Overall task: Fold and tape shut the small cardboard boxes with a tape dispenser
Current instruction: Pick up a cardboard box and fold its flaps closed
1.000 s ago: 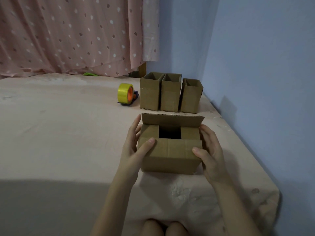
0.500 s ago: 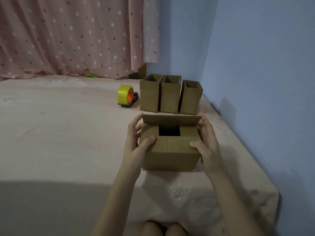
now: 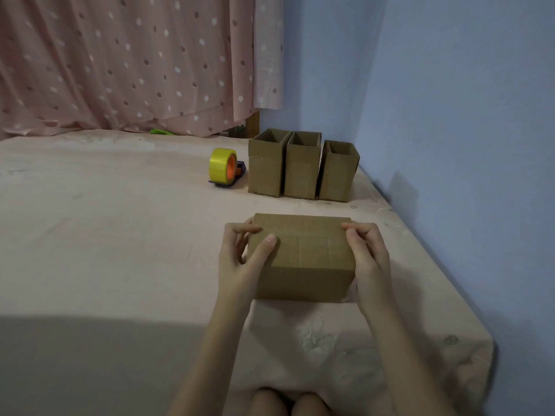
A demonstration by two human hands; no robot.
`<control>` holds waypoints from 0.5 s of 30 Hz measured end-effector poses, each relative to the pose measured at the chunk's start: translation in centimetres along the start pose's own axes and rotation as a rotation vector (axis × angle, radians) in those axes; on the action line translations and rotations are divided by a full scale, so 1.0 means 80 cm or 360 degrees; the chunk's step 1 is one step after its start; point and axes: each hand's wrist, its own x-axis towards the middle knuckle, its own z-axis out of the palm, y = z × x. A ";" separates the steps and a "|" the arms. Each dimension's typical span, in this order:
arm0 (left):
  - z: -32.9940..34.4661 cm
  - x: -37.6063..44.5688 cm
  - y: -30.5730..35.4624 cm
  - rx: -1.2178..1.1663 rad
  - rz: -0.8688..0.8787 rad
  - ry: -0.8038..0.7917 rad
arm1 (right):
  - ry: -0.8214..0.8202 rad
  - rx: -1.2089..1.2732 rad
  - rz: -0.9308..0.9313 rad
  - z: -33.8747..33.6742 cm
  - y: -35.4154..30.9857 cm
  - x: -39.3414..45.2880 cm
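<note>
A small brown cardboard box [image 3: 303, 259] lies on the pink bedsheet in front of me, its top flaps folded down flat. My left hand [image 3: 240, 259] grips its left end, thumb pressed on the top flap and fingers curled round the side. At the box's right end my right hand [image 3: 368, 253] holds on, fingertips on the far top edge. A tape dispenser [image 3: 225, 168] with a yellow roll and orange hub lies farther back, apart from both hands. Three open-topped cardboard boxes [image 3: 301, 166] stand in a row to its right.
The bedsheet [image 3: 120, 235] stretches wide to the left. A blue wall [image 3: 450, 115] runs close along the right edge of the bed. A pink dotted curtain [image 3: 120, 61] hangs at the back. My knees [image 3: 288, 402] show at the bottom.
The far flap, standing up before, has been folded down over the opening; the dark gap in the box top is now covered. Both hands stayed at the box's ends.
</note>
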 end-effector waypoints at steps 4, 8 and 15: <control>0.004 0.003 0.003 0.0024 0.0034 0.0085 | 0.0031 0.0000 0.0028 0.000 0.003 0.001; 0.005 0.008 0.002 0.0046 -0.0012 0.0106 | 0.0064 -0.0018 0.0049 0.003 0.002 0.002; 0.009 0.018 -0.003 0.0108 -0.0069 0.0173 | -0.0165 -0.0218 0.0188 -0.013 -0.022 0.014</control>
